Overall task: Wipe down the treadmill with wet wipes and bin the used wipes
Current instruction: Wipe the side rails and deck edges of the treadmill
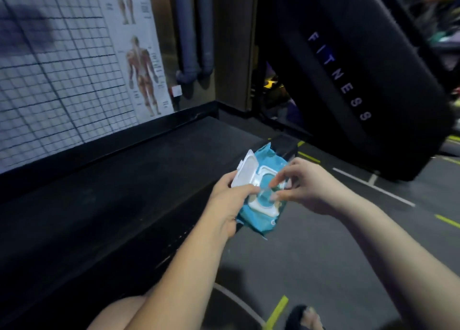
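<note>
1. My left hand [225, 200] grips the wipe pack [257, 221] beside the treadmill deck [124, 192], lid [245, 171] flipped open toward the left.
2. My right hand [306, 187] sits directly over the opening, fingers curled; whether they pinch a wipe, I cannot tell.

- Left hand [225, 200] and right hand [307, 187] are bare, with uncovered forearms [388, 242].
- Knee [112, 314] is uncovered.
- Foot [305, 317] wears what seems, through the blur, to be a dark open sandal [296, 313].
</note>
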Available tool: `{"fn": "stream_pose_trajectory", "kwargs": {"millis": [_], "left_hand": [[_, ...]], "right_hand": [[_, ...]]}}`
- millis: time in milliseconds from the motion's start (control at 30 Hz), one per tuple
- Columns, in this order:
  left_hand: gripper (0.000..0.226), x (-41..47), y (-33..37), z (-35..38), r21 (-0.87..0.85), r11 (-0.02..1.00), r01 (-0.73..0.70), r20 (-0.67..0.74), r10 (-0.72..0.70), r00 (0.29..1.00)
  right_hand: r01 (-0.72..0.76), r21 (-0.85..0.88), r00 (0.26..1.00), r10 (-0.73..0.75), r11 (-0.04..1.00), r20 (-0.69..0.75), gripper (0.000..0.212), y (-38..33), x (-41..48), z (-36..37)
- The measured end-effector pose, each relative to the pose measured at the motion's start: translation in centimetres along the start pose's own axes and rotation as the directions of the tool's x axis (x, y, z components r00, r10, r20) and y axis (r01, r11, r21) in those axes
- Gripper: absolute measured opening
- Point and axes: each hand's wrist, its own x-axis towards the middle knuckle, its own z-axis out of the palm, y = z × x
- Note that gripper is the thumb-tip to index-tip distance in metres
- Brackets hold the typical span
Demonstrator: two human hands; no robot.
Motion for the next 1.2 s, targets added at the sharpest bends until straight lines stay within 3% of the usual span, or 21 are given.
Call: {"fn": "stream_pose_trajectory", "kwargs": {"millis": [133, 300, 400, 467, 567, 700, 833, 933, 1000, 1200], "left_hand": [[0.046, 0.5, -0.6, 0.0, 0.017, 1.000, 0.013, 0.008, -0.013, 1.000], [0.043, 3.0, 0.2, -2.3, -0.037, 0.999, -0.011, -0.130, 0.006, 0.991], [0.052, 4.8, 0.6, -2.3, 0.000, 1.000, -0.029, -0.160, 0.029, 0.987], [0.060, 5.8, 0.5, -1.4, 0.013, 0.999, -0.037, -0.137, 0.038, 0.990], [0.065, 7.0, 0.1, 0.3, 0.045, 0.998, -0.046, -0.075, 0.049, 0.996], [0.066, 8.1, -1.5, 1.6, 0.146, 0.989, -0.034, 0.022, 0.031, 0.999], [0.066, 9.6, -3.2, 2.3, 0.167, 0.986, -0.021, 0.069, 0.010, 0.998], [0.062, 11.4, -3.8, 2.2, 0.174, 0.985, 0.001, 0.032, -0.006, 0.999], [0.059, 12.9, -4.1, 1.6, 0.180, 0.983, 0.023, -0.027, -0.019, 0.999], [0.043, 16.3, -4.1, 0.3, 0.142, 0.988, 0.067, -0.159, -0.044, 0.986]], "right_hand": [[-0.052, -0.060, 0.999, 0.053, 0.997, 0.013, 0.014, -0.3, 1.5, 0.3], [0.127, -0.134, 0.992, -0.130, 0.983, -0.007, 0.008, -3.2, 4.3, 3.9], [0.024, -0.202, 0.999, -0.031, 0.979, -0.035, 0.008, -3.8, 5.2, 5.3], [-0.056, -0.250, 0.997, 0.042, 0.967, -0.063, 0.014, -3.2, 5.7, 5.6], [-0.138, -0.174, 0.990, 0.128, 0.975, -0.066, 0.013, -1.5, 6.3, 4.7], [-0.114, -0.134, 0.988, 0.126, 0.984, 0.086, 0.012, 1.6, 5.7, 4.2], [-0.124, -0.025, 0.990, 0.125, 0.992, 0.060, 0.018, 4.9, 4.5, 5.8], [-0.058, -0.003, 0.998, 0.058, 0.998, 0.037, 0.019, 6.0, 5.4, 7.4], [0.042, -0.092, 0.994, -0.032, 0.995, 0.108, 0.021, 6.1, 7.3, 8.3], [0.188, -0.141, 0.959, -0.151, 0.972, 0.242, 0.025, 6.4, 12.3, 9.8]]}}
